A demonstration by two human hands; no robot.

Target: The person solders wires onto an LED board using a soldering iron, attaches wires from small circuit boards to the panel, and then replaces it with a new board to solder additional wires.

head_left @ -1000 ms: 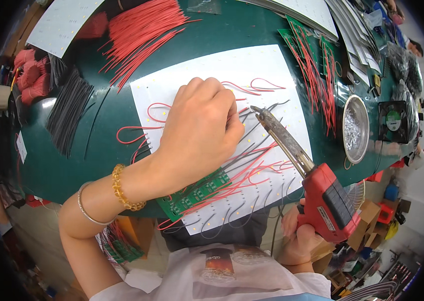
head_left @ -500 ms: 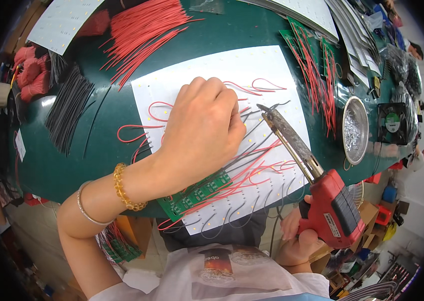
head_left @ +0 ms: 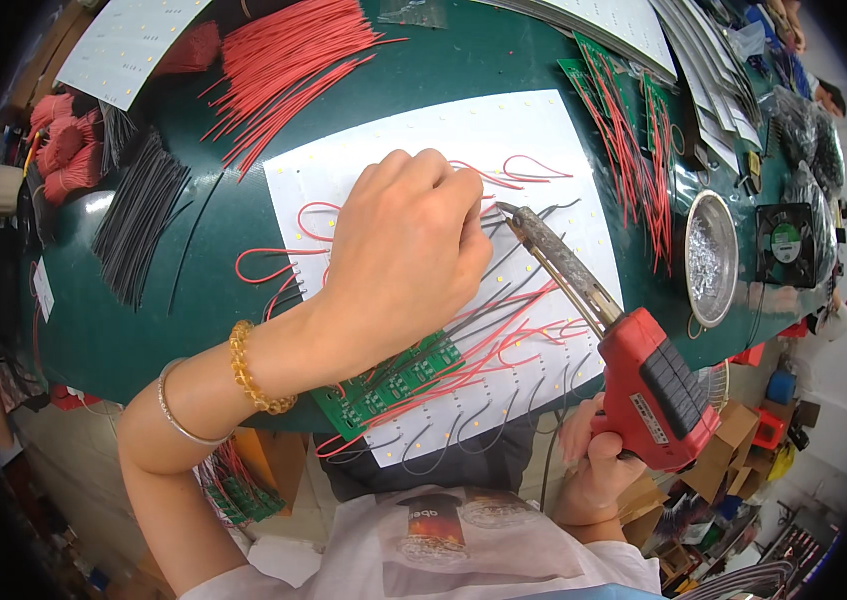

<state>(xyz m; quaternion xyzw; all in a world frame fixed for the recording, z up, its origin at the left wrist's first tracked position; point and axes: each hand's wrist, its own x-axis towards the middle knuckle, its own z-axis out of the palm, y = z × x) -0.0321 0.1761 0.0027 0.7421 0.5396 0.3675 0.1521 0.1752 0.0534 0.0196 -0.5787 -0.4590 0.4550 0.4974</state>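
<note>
On the left of the green table (head_left: 213, 350), red wire bundles (head_left: 68, 155) are lying beside loose black wires (head_left: 138, 230). Next, long red wires (head_left: 288, 60) are lying side by side, presumably for easy picking. Beneath the left wrist, a green circuit board (head_left: 373, 395) is overlapping the white panel (head_left: 533, 130), which is lying mid-table. Left hand (head_left: 408, 235): resting over the panel, probably steadying it; its grip is hiding under the knuckles, contents untellable. Right hand (head_left: 598, 472): its grip is holding the red soldering gun (head_left: 651, 395) by the handle, tip pointing beside the left fingers, likely for close aim; contact is not showing. Farther right, wired boards (head_left: 576, 75), a metal dish (head_left: 711, 205) and a black fan (head_left: 785, 245) are sitting apart, seemingly for elbow room.
</note>
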